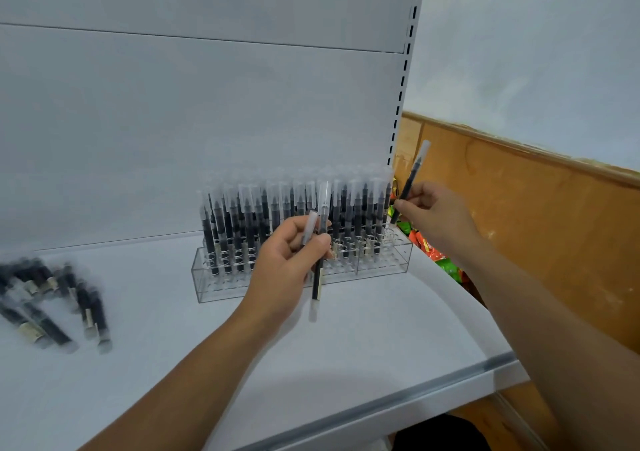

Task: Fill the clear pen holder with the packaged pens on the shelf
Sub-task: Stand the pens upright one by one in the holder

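Shelving of pale white metal filled most of the head view: a flat shelf (346,346) with a grey strip (415,393) along its front edge, a plain back panel (173,121) behind it, and a slotted upright (403,80) at the panel's right edge. To the right of the upright stood a whitish wall (536,52) above brown wooden panelling (536,225). Some red, orange and green packets (438,255) lay low beside the shelf's right end.

The clear pen holder (207,284) stood on the shelf near the back panel, right of centre, stepped in tiers. Packaged pens (242,229), dark-bodied in clear sleeves, stood upright across most of it; a few holes (396,239) at the right end showed open. Well apart to the left, a blurred heap of loose pens (52,305) lay flat on the shelf.

The left hand (287,260) hovered in front of the holder's middle, fingers and thumb curled round two pens (317,277), held roughly upright above the shelf. The right hand (436,215) was raised at the holder's right end, pinching a single pen (412,180) between thumb and fingers. That pen leaned to the upper right, clear tip up, its lower end just above the open holes. Whether it touched the holder could not be told.
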